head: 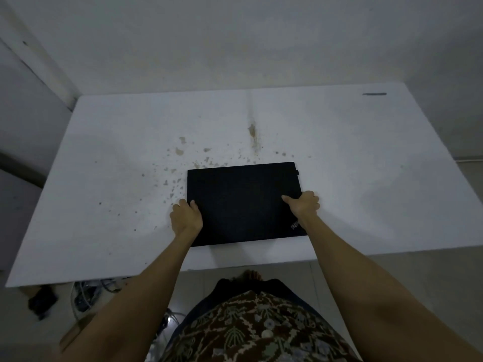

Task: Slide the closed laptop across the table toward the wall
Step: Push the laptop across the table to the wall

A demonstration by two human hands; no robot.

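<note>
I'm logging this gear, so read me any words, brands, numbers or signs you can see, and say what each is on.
"...inkPad", partly readable: logo on the closed black laptop, at its near right corner by the right hand; the first letters are hidden or blurred.
Dark strip at the table's far right: no text readable.
Nothing else legible.

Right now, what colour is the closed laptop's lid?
Matte black, seen clearly in the head view: laptop.
</note>
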